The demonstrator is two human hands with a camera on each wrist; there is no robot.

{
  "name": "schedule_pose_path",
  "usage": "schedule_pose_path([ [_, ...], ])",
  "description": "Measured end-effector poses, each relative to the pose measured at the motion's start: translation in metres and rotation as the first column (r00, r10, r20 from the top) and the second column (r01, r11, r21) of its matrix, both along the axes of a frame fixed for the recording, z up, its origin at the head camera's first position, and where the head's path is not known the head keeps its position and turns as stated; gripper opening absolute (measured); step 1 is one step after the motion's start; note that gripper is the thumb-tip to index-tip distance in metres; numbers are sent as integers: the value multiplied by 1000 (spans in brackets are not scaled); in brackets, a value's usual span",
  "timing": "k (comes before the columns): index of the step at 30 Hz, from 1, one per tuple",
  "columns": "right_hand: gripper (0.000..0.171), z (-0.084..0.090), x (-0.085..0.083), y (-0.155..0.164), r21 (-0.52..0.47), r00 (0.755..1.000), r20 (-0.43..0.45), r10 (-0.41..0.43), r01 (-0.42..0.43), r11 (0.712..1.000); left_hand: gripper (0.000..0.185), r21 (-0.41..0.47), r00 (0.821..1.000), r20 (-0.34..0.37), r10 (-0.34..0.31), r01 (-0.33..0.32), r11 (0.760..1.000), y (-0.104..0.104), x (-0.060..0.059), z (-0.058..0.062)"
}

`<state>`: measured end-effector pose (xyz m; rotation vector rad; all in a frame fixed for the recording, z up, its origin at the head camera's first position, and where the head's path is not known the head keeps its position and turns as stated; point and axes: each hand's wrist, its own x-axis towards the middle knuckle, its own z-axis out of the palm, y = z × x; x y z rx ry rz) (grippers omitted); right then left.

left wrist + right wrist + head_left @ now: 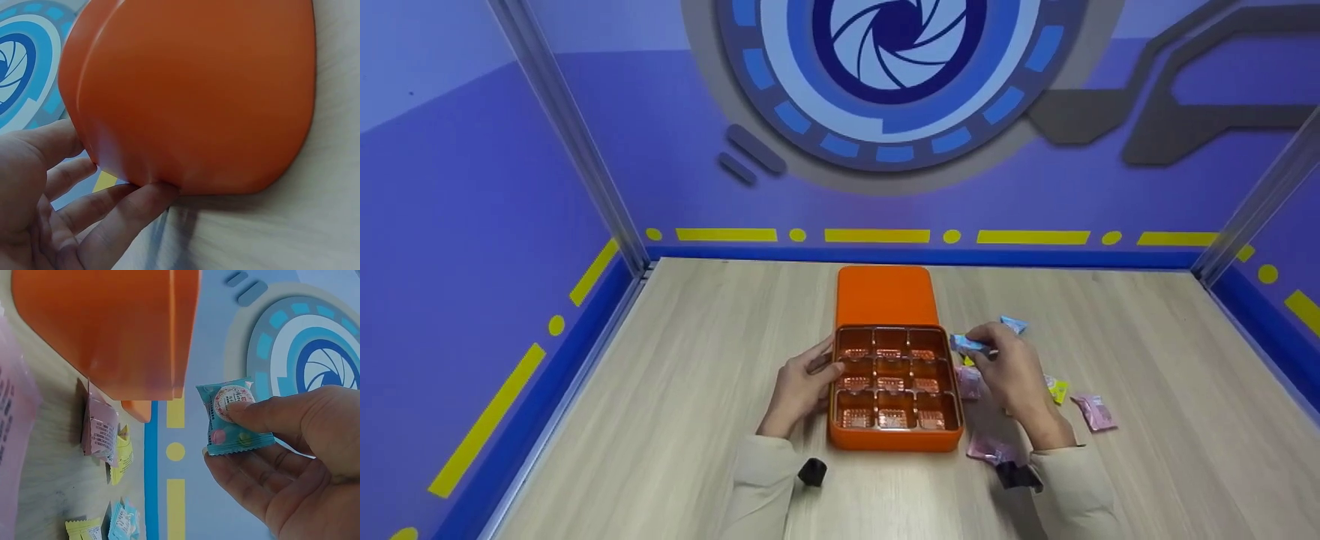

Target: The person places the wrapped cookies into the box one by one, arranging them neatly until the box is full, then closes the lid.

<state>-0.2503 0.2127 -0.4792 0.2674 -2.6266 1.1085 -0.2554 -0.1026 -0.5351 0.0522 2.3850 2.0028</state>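
Fingers [264, 410] of rt hand [1011, 371] pinch blue candy [233, 417]; lt steadies box [896, 390].

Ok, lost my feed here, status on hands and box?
Left hand steadies orange box. Right hand pinches blue candy beside it. Compartments empty; loose candies on table, nothing blocking.

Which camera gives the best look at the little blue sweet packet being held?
The right wrist view: the blue packet fills the middle, pinched between the thumb and fingers of the right hand, with its round label showing. The head view shows it only as a small blue sliver beside the orange box. The left wrist view does not show it.
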Motion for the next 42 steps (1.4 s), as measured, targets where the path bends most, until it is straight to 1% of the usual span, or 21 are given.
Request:
schedule_pose_path([
  [8,21,-1,0,-5,-34,999,-37,19,-21,999,57,9,1000,3,1,-1,1000,2,1,0],
  [12,21,-2,0,-6,-28,999,-30,20,-20,999,56,9,1000,-7,4,-4,1000,3,2,1],
  [17,20,-3,-1,-7,-30,998,-44,34,-35,999,56,0,1000,-1,11,-11,1000,2,2,2],
  [20,20,-3,-1,-7,-42,998,-45,44,-46,998,56,8,1000,16,18,-18,1000,2,1,3],
  [23,20,-4,0,-8,-53,998,-39,53,-55,997,57,15,1000,8,13,-13,1000,2,1,3],
  [27,21,-4,0,-10,-62,996,-49,70,-73,995,58,21,1000,-3,6,-6,1000,2,2,2],
  [29,21,-4,0,-12,-65,995,-60,79,-83,994,59,25,1000,3,5,-5,1000,1,3,2],
  [32,22,-4,2,-16,-55,993,-72,94,-98,994,58,25,1000,18,3,-4,1000,1,2,3],
  [35,23,-3,3,-19,-44,990,-76,118,-122,992,58,24,1000,16,-11,10,1000,1,-1,2],
  [39,25,-3,5,-24,-33,982,-73,173,-176,984,58,29,1000,3,-22,22,999,0,-2,0],
  [42,25,-4,6,-28,-32,976,-64,207,-209,977,58,34,1000,4,-18,17,999,-1,-1,-1],
])
